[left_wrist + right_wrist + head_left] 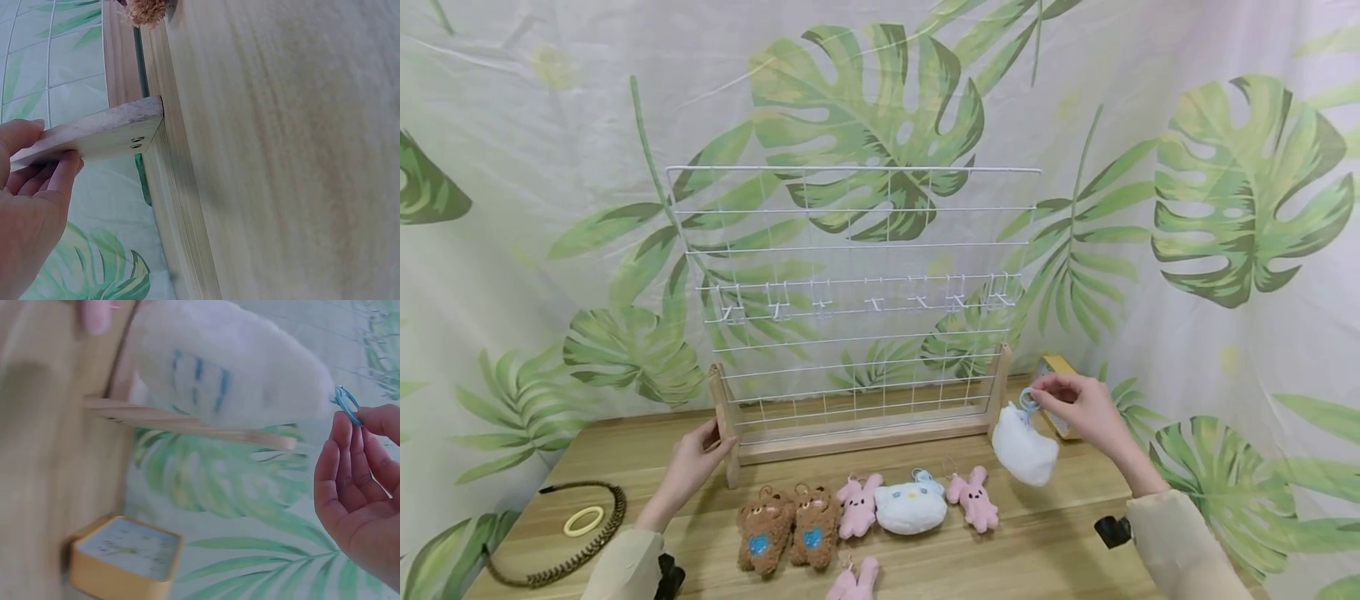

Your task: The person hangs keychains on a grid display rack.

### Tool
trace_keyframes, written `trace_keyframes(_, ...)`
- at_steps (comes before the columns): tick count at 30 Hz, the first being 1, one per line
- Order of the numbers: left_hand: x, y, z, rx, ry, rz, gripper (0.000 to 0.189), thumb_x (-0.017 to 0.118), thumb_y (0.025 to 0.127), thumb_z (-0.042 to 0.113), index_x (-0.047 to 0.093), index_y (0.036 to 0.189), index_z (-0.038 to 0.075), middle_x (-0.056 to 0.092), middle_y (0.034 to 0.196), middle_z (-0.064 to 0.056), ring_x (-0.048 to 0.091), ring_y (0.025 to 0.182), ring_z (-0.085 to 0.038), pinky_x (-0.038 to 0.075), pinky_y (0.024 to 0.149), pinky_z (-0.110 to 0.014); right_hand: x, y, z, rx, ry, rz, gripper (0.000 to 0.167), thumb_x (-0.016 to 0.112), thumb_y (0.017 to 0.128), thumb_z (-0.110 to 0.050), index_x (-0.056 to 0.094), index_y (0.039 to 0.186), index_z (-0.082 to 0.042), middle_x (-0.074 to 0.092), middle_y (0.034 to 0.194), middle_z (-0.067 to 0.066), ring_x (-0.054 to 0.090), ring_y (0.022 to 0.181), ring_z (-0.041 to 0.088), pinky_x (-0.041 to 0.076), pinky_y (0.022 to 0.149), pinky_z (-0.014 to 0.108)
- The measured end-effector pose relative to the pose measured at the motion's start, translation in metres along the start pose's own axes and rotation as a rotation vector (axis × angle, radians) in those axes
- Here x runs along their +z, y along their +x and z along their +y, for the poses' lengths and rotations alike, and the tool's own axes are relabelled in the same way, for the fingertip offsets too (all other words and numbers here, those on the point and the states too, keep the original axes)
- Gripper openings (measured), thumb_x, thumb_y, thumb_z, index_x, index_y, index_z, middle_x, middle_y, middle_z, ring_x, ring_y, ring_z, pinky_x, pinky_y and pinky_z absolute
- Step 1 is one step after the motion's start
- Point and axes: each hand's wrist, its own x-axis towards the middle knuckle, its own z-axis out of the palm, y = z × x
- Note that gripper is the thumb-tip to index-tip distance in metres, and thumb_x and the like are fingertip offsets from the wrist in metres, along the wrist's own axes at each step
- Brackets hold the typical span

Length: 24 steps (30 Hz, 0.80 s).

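Between thumb and fingers, my right hand (1081, 408) pinches the light blue loop (347, 406) of a white plush charm (1025, 447). The plush hangs from it beside the rack's right post, and the right wrist view shows blue marks on its white side. My left hand (694, 460) grips the left wooden post (106, 131) of a white wire grid rack (865, 337), thumb on one face and fingers on the other. Small hooks (874, 305) line one row of the grid, with nothing hanging on them.
Before the rack lie two brown bear plushes (765, 533), a white plush (912, 507) and several pink rabbit plushes (976, 500). A braided headband (613, 521) and a yellow ring (583, 522) are at left. A yellow clock (128, 550) stands behind my right hand.
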Motion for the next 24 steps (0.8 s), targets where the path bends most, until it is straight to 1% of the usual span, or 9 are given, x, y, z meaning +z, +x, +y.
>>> trace_keyframes(4,0.0,-0.001,0.001,0.0,-0.003,-0.003,0.052,0.057,0.101,0.013,0.042,0.142,-0.015,0.053,0.135,-0.038,0.054,0.126,-0.048,0.052,0.098,-0.046,-0.01,0.009,-0.013,-0.029,0.009,0.035,0.021,0.067,0.096,-0.022,0.073,0.104,-0.003,0.075,0.096,0.016,0.063,0.075,-0.005,0.054,0.067,0.016)
trace_keyframes(11,-0.001,-0.001,0.001,-0.004,0.006,-0.006,0.054,0.057,0.101,0.013,0.04,0.143,-0.016,0.052,0.136,-0.038,0.054,0.127,-0.048,0.052,0.098,-0.046,-0.023,0.033,-0.031,-0.084,0.039,0.09,0.022,0.066,0.097,-0.021,0.072,0.106,-0.001,0.074,0.098,0.019,0.063,0.075,-0.006,0.054,0.069,0.013)
trace_keyframes(15,-0.001,-0.002,0.002,-0.004,0.011,-0.002,0.053,0.057,0.101,0.012,0.041,0.143,-0.016,0.053,0.135,-0.038,0.054,0.126,-0.049,0.052,0.098,-0.047,-0.029,0.047,-0.042,-0.087,0.064,0.099,0.026,0.064,0.098,-0.025,0.072,0.109,-0.004,0.074,0.102,0.019,0.064,0.078,-0.006,0.053,0.073,0.011)
trace_keyframes(19,-0.001,-0.002,0.002,0.0,0.016,0.004,0.051,0.058,0.101,0.012,0.043,0.141,-0.016,0.053,0.135,-0.038,0.054,0.126,-0.049,0.052,0.098,-0.048,-0.033,0.06,-0.051,-0.067,0.093,0.107,0.03,0.064,0.098,-0.031,0.071,0.112,-0.005,0.073,0.104,0.016,0.066,0.081,-0.006,0.054,0.076,0.011)
trace_keyframes(24,0.0,-0.002,0.001,0.01,0.011,0.009,0.05,0.058,0.1,0.012,0.044,0.14,-0.016,0.054,0.134,-0.038,0.055,0.125,-0.05,0.053,0.097,-0.047,-0.036,0.077,-0.053,-0.063,0.125,0.115,0.033,0.064,0.098,-0.031,0.07,0.115,-0.003,0.073,0.103,0.012,0.065,0.081,-0.006,0.055,0.077,0.011)
